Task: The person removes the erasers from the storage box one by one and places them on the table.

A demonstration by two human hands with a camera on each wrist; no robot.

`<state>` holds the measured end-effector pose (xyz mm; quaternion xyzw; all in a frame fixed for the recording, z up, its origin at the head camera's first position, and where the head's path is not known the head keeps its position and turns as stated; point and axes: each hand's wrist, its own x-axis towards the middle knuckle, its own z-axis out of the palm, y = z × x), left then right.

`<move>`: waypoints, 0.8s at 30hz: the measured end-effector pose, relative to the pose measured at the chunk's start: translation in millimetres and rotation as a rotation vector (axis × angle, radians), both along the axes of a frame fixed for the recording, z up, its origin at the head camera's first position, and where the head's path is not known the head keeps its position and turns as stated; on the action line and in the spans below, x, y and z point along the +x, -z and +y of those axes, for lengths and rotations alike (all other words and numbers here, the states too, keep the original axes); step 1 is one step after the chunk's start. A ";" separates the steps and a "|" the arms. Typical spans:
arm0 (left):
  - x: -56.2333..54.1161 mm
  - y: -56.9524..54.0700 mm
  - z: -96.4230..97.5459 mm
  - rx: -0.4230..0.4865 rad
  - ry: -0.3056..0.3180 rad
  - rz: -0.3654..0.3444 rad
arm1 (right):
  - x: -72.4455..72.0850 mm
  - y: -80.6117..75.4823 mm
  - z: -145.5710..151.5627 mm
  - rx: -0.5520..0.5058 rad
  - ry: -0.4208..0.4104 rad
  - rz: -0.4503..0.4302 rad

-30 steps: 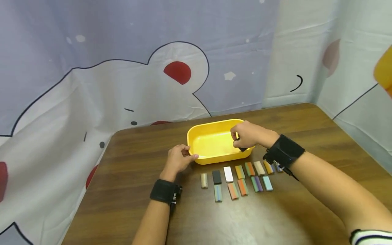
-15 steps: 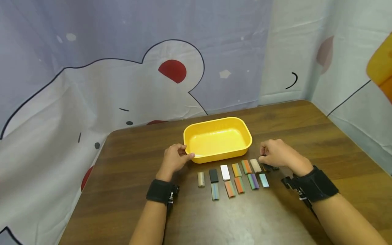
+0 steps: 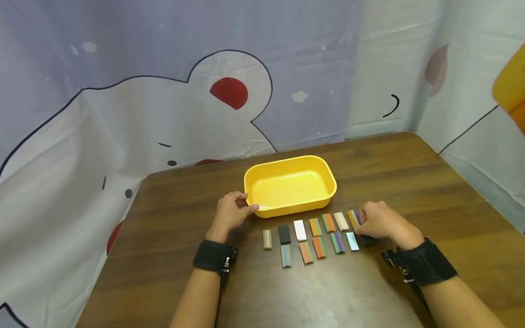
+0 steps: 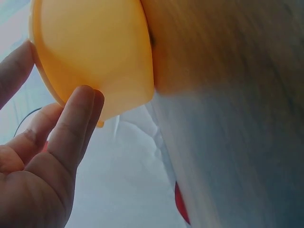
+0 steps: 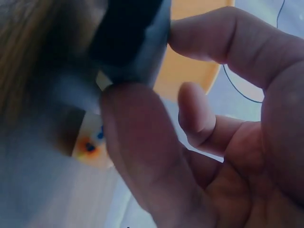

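Note:
My left hand (image 3: 230,212) holds the near left corner of a yellow plastic tub (image 3: 287,210), with thumb and fingers at the rim. In the left wrist view the fingertips (image 4: 80,95) touch the tub's outer wall (image 4: 95,52). Right of the tub, my right hand (image 3: 379,220) pinches a small black block (image 5: 130,42) between thumb and finger, low over the table. A yellow and blue block (image 3: 353,218) lies beside its fingertips. The black block is partly hidden under the hand in the head view.
Two rows of small rectangular blocks lie before the tub, among them a white block (image 3: 300,231), a dark grey block (image 3: 284,234) and a light blue block (image 3: 352,242). A patterned curtain (image 3: 172,123) hangs behind the wooden table (image 3: 184,187).
My right hand has moved from inside the tub to the right end of the block rows, carrying the black block, and is now lower. My left hand stays on the tub.

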<state>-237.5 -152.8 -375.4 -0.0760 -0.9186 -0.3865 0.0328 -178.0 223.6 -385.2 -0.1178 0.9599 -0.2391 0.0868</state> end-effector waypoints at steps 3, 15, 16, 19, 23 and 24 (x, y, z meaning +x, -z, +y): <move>0.4 0.6 -0.8 -0.002 0.012 0.005 | 1.3 2.4 -2.2 0.021 0.004 -0.022; 5.2 2.7 -5.5 0.006 -0.005 -0.002 | 2.6 5.2 -9.9 0.064 0.014 0.005; 5.0 2.4 -5.7 0.003 -0.005 0.001 | 2.1 5.0 -10.2 0.070 0.014 0.012; 4.1 2.0 -5.7 -0.007 -0.006 0.008 | 0.5 5.0 -10.4 0.081 0.010 0.026; 1.8 3.9 -5.3 -0.022 0.001 0.012 | 0.0 5.7 -7.1 0.068 0.000 0.036; 1.2 4.9 -5.0 -0.027 0.004 0.014 | -0.1 6.1 -5.5 0.062 0.003 0.037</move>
